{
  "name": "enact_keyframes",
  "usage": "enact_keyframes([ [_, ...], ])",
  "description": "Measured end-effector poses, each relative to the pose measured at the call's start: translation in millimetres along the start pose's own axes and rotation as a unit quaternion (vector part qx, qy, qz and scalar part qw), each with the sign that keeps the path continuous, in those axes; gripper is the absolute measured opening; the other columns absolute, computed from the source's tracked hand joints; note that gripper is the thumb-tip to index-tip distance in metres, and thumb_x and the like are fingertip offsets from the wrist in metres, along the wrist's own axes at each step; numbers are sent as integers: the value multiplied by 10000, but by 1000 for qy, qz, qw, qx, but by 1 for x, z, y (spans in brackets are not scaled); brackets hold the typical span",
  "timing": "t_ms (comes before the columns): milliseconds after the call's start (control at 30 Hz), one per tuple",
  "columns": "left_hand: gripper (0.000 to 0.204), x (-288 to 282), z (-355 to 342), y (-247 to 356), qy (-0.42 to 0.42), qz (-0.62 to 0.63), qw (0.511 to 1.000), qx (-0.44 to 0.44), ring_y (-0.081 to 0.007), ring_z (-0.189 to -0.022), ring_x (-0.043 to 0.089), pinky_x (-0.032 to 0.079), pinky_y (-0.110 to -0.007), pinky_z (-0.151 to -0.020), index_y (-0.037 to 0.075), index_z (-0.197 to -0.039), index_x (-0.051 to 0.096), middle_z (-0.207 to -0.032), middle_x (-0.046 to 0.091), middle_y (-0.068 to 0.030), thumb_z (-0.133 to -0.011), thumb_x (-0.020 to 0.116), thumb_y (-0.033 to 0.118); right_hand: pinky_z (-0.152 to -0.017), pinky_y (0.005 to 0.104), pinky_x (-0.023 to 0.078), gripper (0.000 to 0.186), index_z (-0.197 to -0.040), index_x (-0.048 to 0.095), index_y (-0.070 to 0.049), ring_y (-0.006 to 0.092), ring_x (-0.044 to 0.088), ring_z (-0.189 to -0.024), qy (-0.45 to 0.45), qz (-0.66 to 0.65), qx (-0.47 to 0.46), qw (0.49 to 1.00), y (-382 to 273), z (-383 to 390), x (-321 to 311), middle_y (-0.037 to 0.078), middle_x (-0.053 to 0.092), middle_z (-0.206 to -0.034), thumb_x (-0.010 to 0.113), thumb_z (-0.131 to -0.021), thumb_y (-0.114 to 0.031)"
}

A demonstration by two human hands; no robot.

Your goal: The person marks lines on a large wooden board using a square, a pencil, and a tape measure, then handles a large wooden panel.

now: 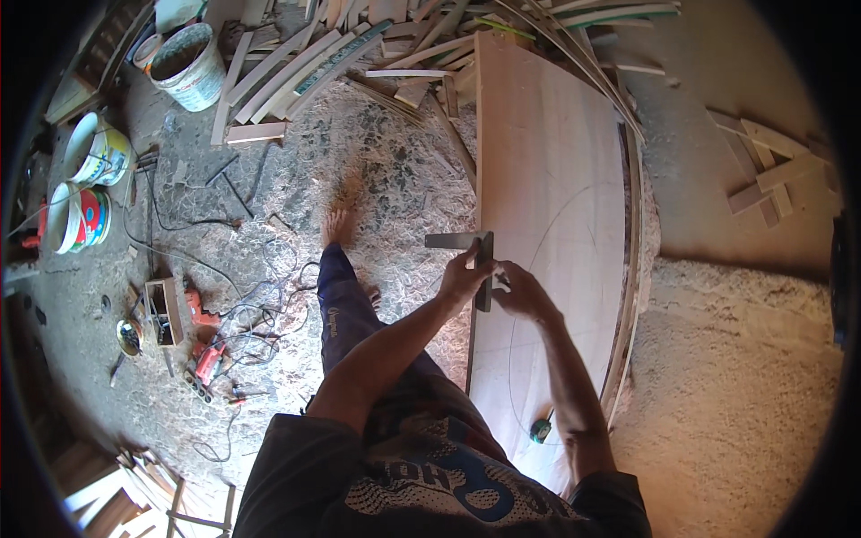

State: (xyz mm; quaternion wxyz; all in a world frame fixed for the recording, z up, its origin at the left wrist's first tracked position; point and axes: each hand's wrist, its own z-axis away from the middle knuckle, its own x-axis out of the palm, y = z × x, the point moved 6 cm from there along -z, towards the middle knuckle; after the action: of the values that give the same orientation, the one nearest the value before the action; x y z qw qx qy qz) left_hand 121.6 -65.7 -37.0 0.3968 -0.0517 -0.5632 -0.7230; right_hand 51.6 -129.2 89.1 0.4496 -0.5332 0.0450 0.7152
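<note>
My left hand (461, 282) is closed on a try square (485, 285) at the left edge of a wide pale wooden board (552, 117). One arm of the square lies along the board's edge, and the other sticks out to the left past it. Just right of the square is my right hand (524, 292), its fingers bent and drawn together over the board. Whatever those fingers hold, if anything, is too small to make out. A thin curved line is drawn on the board's face. Near my right forearm, a green and black tape measure (541, 429) rests on the board.
Scrap wood strips (305, 76) are heaped at the far side. Left on the shaving-strewn floor are buckets (186, 67), red power tools (208, 363) with tangled cords, and a small wooden box (163, 312). Sawdust (726, 377) is piled on the right, below crossed wood offcuts (771, 170).
</note>
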Motion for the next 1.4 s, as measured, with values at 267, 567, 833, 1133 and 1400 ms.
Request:
enact_keyframes([
  [267,815,8,40,-11,-1,26,996,-81,-115,-977,622,514,-254,-832,-56,-1462,379,-1191,651,-120,-855,754,337,-700,534,508,226,-1087,480,-34,511,612,-905,164,-97,67,979,11,42,66,283,643,-899,570,-914,-149],
  [567,836,25,185,-78,-42,-87,985,-143,-130,-1027,614,507,-272,-852,-58,-1506,264,-1259,619,-137,-902,688,335,-651,539,500,195,-1091,487,-76,481,635,-840,152,-100,125,975,19,198,145,238,652,-928,565,-922,-131],
  [833,858,29,226,-109,-35,-89,992,-85,-165,-978,626,512,-261,-809,-59,-1515,243,-1127,656,-171,-891,704,309,-672,470,514,157,-1053,547,-42,464,643,-842,199,-121,114,966,21,244,171,236,655,-923,551,-957,-166],
  [1133,868,27,227,-116,-23,-100,990,-101,-226,-1079,647,513,-298,-909,-39,-1479,350,-1220,646,-219,-840,732,408,-691,430,530,169,-1109,550,-36,415,674,-859,209,-140,63,966,20,244,171,222,672,-946,542,-969,-130],
  [1400,878,28,229,-116,-40,-92,991,-92,-153,-1124,575,478,-262,-928,-45,-1519,243,-1274,604,-180,-887,711,346,-658,503,508,134,-1057,515,-37,486,625,-829,207,-167,61,962,26,244,178,258,635,-890,526,-944,-108],
])
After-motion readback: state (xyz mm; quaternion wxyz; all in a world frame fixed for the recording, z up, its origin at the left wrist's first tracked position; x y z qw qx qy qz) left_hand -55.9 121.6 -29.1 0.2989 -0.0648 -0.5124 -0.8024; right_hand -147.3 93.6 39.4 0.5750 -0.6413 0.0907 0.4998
